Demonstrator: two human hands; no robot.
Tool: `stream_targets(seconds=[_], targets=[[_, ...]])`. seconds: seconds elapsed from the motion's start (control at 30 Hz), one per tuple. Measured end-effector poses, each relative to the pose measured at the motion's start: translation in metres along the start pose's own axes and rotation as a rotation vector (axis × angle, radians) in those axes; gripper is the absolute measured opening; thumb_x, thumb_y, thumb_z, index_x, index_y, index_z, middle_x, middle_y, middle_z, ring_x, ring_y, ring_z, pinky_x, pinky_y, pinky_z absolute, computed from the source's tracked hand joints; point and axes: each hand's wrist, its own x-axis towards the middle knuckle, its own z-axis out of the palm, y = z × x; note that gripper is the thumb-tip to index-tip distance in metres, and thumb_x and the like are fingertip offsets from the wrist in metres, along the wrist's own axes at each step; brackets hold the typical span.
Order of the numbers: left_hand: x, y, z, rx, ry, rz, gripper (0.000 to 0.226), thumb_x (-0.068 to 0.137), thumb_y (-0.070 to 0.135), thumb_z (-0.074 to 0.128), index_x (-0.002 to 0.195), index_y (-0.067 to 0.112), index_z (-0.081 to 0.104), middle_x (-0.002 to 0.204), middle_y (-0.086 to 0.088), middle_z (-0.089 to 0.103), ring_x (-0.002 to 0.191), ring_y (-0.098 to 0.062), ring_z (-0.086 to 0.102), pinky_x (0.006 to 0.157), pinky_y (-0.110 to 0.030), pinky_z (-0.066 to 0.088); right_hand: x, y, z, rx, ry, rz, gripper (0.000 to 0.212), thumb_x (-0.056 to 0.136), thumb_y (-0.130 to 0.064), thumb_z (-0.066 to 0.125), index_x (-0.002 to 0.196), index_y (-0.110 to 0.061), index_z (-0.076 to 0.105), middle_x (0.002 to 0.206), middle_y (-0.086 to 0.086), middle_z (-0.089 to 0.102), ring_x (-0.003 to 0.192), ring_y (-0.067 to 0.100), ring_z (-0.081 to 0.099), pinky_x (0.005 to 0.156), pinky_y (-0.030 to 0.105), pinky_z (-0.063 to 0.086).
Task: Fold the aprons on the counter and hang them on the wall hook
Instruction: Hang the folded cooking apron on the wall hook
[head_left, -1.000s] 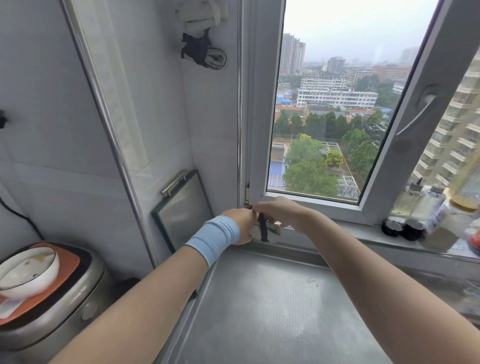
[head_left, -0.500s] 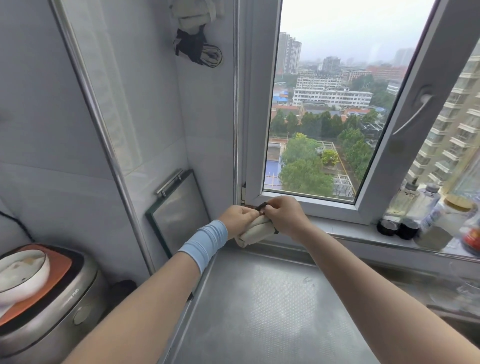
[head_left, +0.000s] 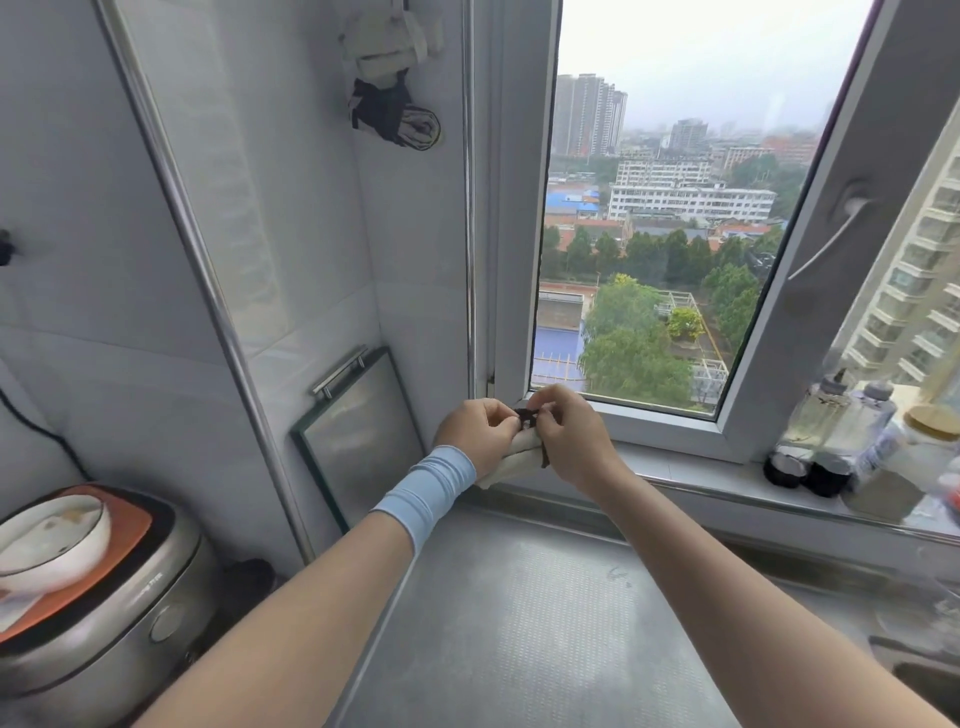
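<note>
- The left hand (head_left: 478, 436) has curled fingers around a rolled apron (head_left: 511, 461), a soft cream cloth made into a short thick roll.
- The right hand (head_left: 569, 441) pinches a dark strap (head_left: 527, 414), thin and flat, on top of the roll; the left fingertips meet it at the same place.
- The roll is between both hands, near the lower left corner of the white window frame (head_left: 519, 208), over the back edge of the counter (head_left: 519, 623). I cannot tell if it touches the ledge.
- The counter is dull grey metal with a fine dotted texture.
- High on the glossy tiled wall hang two other cloth bundles: a cream bundle (head_left: 387, 44) and, under it, a dark bundle (head_left: 389, 117) with a rolled striped end.
- A light blue stretchy band (head_left: 426, 491) covers the left wrist.
- A rectangular glass board (head_left: 363, 431) with a metal bar handle leans on the wall.
- At left stands a rounded silver cooker (head_left: 104, 597) with an orange top, and a white bowl (head_left: 52, 540) rests on it.
- Clear plastic bottles (head_left: 831, 410) stand on the window sill at right.
</note>
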Motion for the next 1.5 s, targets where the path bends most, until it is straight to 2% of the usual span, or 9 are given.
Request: stream_targets(seconds=[0.1,0.3,0.43,0.53,0.67,1.0,1.23,1.33,1.5], targets=[[-0.004,-0.002,0.001,0.025,0.091,0.077,0.012,0.089,0.032,0.057,0.081,0.030,0.065,0.081,0.007,0.070,0.081,-0.020,0.064,0.078,-0.039,0.056,0.004,-0.003,-0.003,-0.030,-0.065,-0.009,0.035,0.083,-0.004,0.046,0.089,-0.023,0.074,0.098,0.000,0.068,0.088,0.016,0.062,0.067,0.022,0.048],[-0.007,0.001,-0.006,0.096,0.121,0.241,0.010,0.093,0.027,0.056,0.085,0.026,0.062,0.073,0.008,0.062,0.074,-0.020,0.060,0.075,-0.039,0.055,0.001,-0.009,-0.015,-0.104,-0.170,-0.119,0.021,0.079,-0.028,0.072,0.059,-0.033,0.067,0.055,-0.014,0.061,0.054,0.000,0.052,0.050,0.013,0.036],[-0.008,0.007,-0.012,0.019,0.195,0.313,0.004,0.089,0.025,0.064,0.089,0.028,0.061,0.094,0.008,0.061,0.071,-0.013,0.057,0.077,-0.033,0.054,0.005,-0.009,-0.017,0.061,-0.108,-0.049,0.013,0.081,-0.028,0.077,0.068,-0.025,0.074,0.066,-0.008,0.069,0.061,0.004,0.059,0.058,0.020,0.047],[-0.007,0.008,-0.015,-0.080,0.166,-0.064,0.036,0.080,0.047,0.069,0.107,0.028,0.054,0.116,-0.001,0.055,0.091,-0.016,0.060,0.082,-0.029,0.052,0.007,-0.009,-0.013,0.174,-0.007,-0.022,0.016,0.082,-0.021,0.076,0.067,-0.025,0.071,0.070,-0.003,0.071,0.065,0.014,0.063,0.064,0.035,0.055],[-0.017,0.010,-0.029,-0.604,-0.423,-0.589,0.060,0.078,0.065,0.064,0.119,0.022,0.058,0.112,-0.010,0.067,0.089,-0.031,0.071,0.066,-0.039,0.056,0.008,-0.014,-0.009,0.205,0.045,-0.002,0.019,0.083,-0.021,0.074,0.066,-0.023,0.068,0.069,-0.001,0.068,0.067,0.020,0.062,0.064,0.046,0.058],[-0.015,0.012,-0.041,0.134,-0.427,0.068,0.041,0.094,0.032,0.058,0.129,0.020,0.042,0.085,0.008,0.052,0.066,-0.007,0.047,0.052,-0.013,0.040,0.023,-0.062,-0.006,-0.250,-0.193,-0.006,0.020,0.092,-0.024,0.062,0.081,-0.008,0.066,0.076,0.010,0.067,0.067,0.021,0.058,0.057,0.029,0.044],[-0.012,0.000,-0.043,-0.070,-0.296,0.023,0.035,0.078,0.041,0.073,0.107,0.024,0.064,0.089,0.007,0.065,0.081,-0.013,0.060,0.075,-0.026,0.049,0.024,-0.065,0.012,0.414,-0.143,0.418,0.019,0.096,-0.021,0.062,0.088,-0.004,0.065,0.076,0.011,0.055,0.048,0.016,0.050,0.039,0.023,0.044],[-0.009,0.002,-0.043,0.119,-0.086,0.027,0.048,0.046,0.061,0.076,0.082,0.031,0.064,0.085,0.010,0.066,0.074,-0.011,0.063,0.065,-0.025,0.051,0.026,-0.072,0.020,0.295,-0.096,0.351,0.024,0.089,-0.023,0.069,0.089,0.001,0.072,0.073,0.011,0.065,0.056,0.016,0.051,0.046,0.021,0.043],[0.006,-0.021,-0.062,-0.083,-0.083,-0.059,0.041,0.062,0.036,0.081,0.096,0.023,0.062,0.089,0.003,0.068,0.076,-0.013,0.064,0.071,-0.031,0.058,0.029,-0.070,0.028,0.115,-0.071,0.176,0.020,0.093,-0.028,0.064,0.093,-0.009,0.069,0.088,0.006,0.073,0.078,0.018,0.063,0.066,0.031,0.048]])
